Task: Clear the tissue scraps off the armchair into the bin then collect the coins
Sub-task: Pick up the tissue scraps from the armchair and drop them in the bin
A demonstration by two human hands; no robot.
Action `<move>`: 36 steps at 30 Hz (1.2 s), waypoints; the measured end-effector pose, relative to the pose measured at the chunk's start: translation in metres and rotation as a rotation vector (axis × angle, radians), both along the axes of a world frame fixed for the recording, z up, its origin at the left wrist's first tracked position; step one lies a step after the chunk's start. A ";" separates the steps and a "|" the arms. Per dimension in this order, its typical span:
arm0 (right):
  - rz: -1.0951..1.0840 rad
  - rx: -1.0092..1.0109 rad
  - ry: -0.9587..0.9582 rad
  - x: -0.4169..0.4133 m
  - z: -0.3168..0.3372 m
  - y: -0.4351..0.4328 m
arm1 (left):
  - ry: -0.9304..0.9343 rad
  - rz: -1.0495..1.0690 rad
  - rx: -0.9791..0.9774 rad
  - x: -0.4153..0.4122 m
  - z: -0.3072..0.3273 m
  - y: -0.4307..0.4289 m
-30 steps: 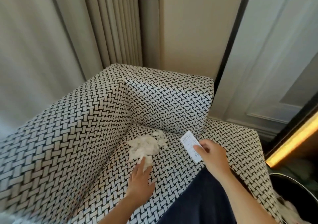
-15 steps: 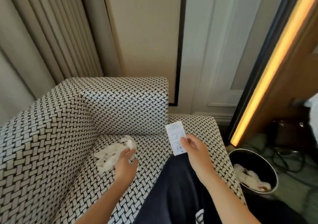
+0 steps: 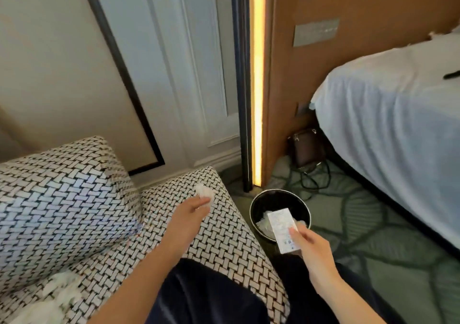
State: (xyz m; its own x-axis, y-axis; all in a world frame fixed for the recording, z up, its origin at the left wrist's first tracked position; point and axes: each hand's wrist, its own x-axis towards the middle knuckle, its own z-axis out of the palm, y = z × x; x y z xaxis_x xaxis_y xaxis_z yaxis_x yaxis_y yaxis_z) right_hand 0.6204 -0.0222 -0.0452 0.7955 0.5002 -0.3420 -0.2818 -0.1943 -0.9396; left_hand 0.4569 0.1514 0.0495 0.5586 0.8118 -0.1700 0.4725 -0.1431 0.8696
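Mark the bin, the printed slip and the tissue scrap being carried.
bin [image 3: 276, 200]: head view, inner back wall.
printed slip [image 3: 280, 224]: head view, middle of its printed face.
tissue scrap [image 3: 204, 192]: head view, its white upper end.

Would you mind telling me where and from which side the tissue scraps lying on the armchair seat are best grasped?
Probably pinch the tissue scraps at their raised, crumpled middle, coming from above: they lie loose on the seat close beside the armchair wall, which blocks a sideways approach.
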 end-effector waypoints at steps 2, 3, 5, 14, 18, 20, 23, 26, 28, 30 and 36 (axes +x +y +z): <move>-0.031 -0.026 0.116 0.015 -0.015 0.010 | 0.008 -0.024 -0.050 0.019 -0.008 0.000; -0.049 -0.040 0.172 0.026 -0.024 0.017 | 0.023 -0.033 -0.082 0.032 -0.014 0.002; -0.118 -0.051 0.296 0.040 -0.035 0.031 | 0.040 -0.036 -0.140 0.045 -0.022 0.006; -0.172 0.041 0.679 0.085 -0.048 0.080 | 0.103 -0.061 -0.298 0.096 -0.053 0.024; -0.376 0.246 0.744 0.092 -0.050 0.077 | 0.142 -0.169 -0.258 0.124 -0.066 0.025; -0.446 0.288 0.730 0.097 -0.052 0.072 | 0.168 -0.249 -0.211 0.141 -0.070 0.020; -0.496 0.302 0.725 0.102 -0.055 0.069 | 0.174 -0.317 -0.142 0.165 -0.079 0.015; -0.524 0.304 0.725 0.105 -0.055 0.067 | 0.160 -0.351 -0.095 0.179 -0.081 0.008; -0.530 0.319 0.721 0.105 -0.054 0.067 | 0.137 -0.367 -0.091 0.183 -0.082 0.006; -0.506 0.320 0.731 0.104 -0.053 0.067 | 0.123 -0.358 -0.096 0.180 -0.085 0.007; -0.351 0.213 0.630 0.085 -0.044 0.062 | 0.198 -0.365 -0.164 0.150 -0.087 0.014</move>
State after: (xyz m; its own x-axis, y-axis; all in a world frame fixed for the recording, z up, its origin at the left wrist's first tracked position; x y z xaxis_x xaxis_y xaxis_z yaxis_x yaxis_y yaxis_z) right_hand 0.7053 0.0399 -0.0895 0.6062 0.3591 -0.7096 -0.7905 0.1740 -0.5873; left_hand 0.6071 0.1650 -0.0371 0.7471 0.5211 -0.4126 0.5765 -0.1992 0.7924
